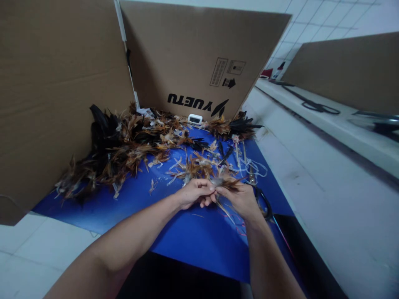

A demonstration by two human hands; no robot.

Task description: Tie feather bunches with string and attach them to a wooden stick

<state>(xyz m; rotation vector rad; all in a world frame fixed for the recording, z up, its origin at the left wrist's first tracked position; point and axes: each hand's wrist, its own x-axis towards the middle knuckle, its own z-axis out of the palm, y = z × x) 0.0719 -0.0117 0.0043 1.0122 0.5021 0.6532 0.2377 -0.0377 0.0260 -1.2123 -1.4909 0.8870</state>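
A small bunch of brown and grey feathers is pinched by its base between my two hands above the blue table. My left hand closes its thumb and forefinger on the pale quill end. From the other side, my right hand grips the same bunch, its fingers partly hidden under the feathers. Just beyond my fingers lies a loose pile of short brown feathers. Black-handled scissors lie beside my right wrist, partly covered by it.
A large heap of brown and black feathers spreads along the back left. Cardboard panels wall the back and left. A small white digital timer stands at the back. Clear cords lie at right. Another pair of scissors rests on a ledge.
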